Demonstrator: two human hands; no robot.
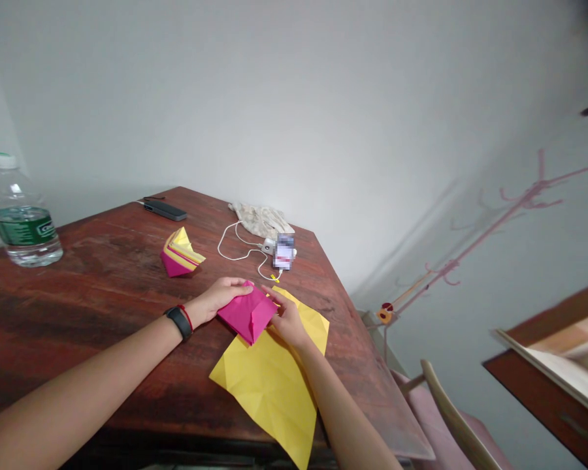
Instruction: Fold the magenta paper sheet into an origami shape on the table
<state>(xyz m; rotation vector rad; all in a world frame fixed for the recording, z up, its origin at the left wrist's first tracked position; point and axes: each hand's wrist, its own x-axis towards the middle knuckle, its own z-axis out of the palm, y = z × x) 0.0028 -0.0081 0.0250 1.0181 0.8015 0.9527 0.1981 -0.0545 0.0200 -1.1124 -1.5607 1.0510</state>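
Note:
A folded magenta paper lies on the dark wooden table, partly over a creased yellow sheet. My left hand rests on the magenta paper's left edge, fingers curled over its top. My right hand pinches its right corner. A black band and a red cord circle my left wrist. Both hands grip the same paper.
A stack of folded yellow and magenta papers sits behind. A water bottle stands far left. A dark phone, a white cable, a small device and a cloth pouch lie at the back. A chair stands right.

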